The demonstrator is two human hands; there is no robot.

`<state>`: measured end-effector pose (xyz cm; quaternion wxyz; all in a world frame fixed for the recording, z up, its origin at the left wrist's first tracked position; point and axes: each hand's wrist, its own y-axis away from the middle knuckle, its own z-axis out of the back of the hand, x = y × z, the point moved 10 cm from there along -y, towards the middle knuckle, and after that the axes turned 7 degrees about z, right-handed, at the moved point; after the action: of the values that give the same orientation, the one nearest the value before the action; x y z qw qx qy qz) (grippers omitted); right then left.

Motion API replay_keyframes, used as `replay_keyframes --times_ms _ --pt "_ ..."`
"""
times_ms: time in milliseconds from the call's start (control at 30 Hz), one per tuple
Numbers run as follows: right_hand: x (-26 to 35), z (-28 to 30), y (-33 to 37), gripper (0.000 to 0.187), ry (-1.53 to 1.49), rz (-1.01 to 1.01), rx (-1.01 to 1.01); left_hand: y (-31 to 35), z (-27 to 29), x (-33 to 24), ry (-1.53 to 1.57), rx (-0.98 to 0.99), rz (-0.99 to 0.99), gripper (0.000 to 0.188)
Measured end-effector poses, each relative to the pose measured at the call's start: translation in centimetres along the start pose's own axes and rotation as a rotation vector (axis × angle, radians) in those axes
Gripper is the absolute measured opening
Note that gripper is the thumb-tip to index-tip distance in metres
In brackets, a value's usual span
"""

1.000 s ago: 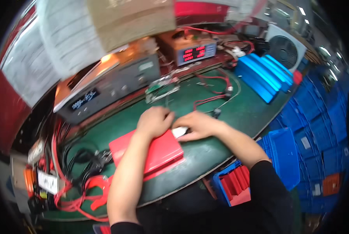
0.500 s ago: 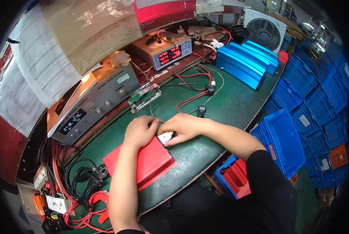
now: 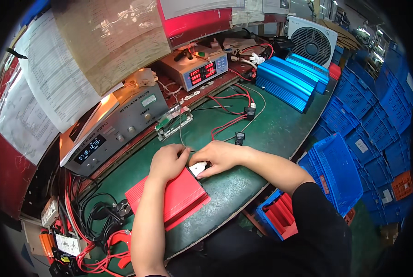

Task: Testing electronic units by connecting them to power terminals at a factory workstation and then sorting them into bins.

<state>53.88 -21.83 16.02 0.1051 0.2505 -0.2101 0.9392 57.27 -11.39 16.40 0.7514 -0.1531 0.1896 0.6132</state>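
On the green bench top lies a red ribbed metal box [image 3: 176,198], set at a slant in front of me. My left hand [image 3: 168,161] is closed over its far end, with the fingertips hidden. My right hand [image 3: 218,159] pinches a white plug-like piece [image 3: 197,169] at the box's right end, thumb on the near side and fingers on the far side. Whether this piece is seated in the box I cannot tell. Just beyond my hands, a thin grey cable [image 3: 180,131] runs across the bench. A black connector [image 3: 239,137] with wires lies beyond my right wrist.
A grey power supply [image 3: 123,127] and a meter with red digits [image 3: 201,76] line the back. Two blue ribbed boxes [image 3: 287,81] and a fan [image 3: 311,44] stand far right. Blue crates [image 3: 338,173] are beside the bench; black cables [image 3: 107,210] and red clamps [image 3: 123,244] lie left.
The meter's red digits differ. The whole view has shifted slightly; both hands keep their places on the red box and the white piece.
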Motion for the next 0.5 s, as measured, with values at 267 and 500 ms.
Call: replay_keyframes --times_ms 267,500 --pt "-0.42 -0.35 0.09 0.040 -0.013 -0.035 0.010 -0.06 -0.11 -0.08 -0.004 0.013 -0.006 0.038" --pt "-0.29 -0.20 0.29 0.042 -0.012 -0.023 -0.008 0.12 0.27 -0.85 0.053 -0.046 -0.082 0.037"
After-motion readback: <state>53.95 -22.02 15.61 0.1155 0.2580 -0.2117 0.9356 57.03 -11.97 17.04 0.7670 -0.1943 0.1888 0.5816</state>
